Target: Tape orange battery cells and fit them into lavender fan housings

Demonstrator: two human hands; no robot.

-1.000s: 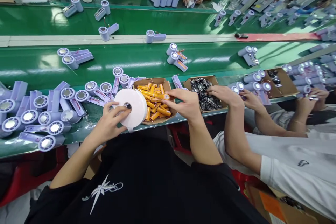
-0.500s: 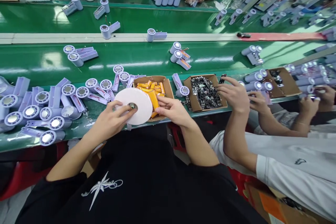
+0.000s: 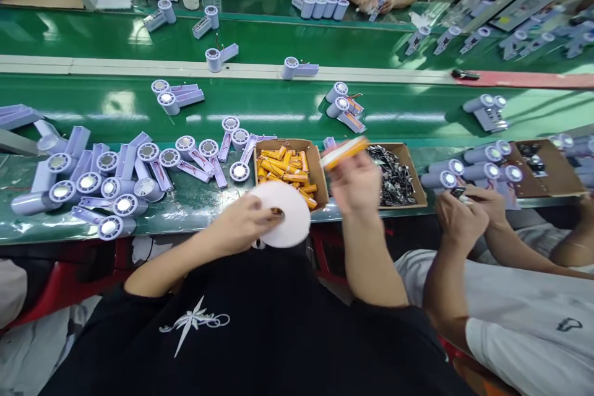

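My left hand grips a white roll of tape, with fingers at its hollow core. In my right hand, raised over the bench to the right of the roll, is an orange battery with a white strip along one face; hand and battery are slightly blurred. Between and beyond my hands stands a cardboard box of similar orange batteries. Behind my right wrist, partly hidden, is a second box holding small black and metallic parts.
Many lilac plastic housings with round ends lie to the left on the green bench. Pairs of housings sit farther back. At the right, a co-worker's hands hold a small dark part near more housings. Another person works across the bench.
My right hand has lifted the battery away from the roll, up and to the right; a white strip now shows on it. The roll sits lower and nearer me. The view has shifted left.
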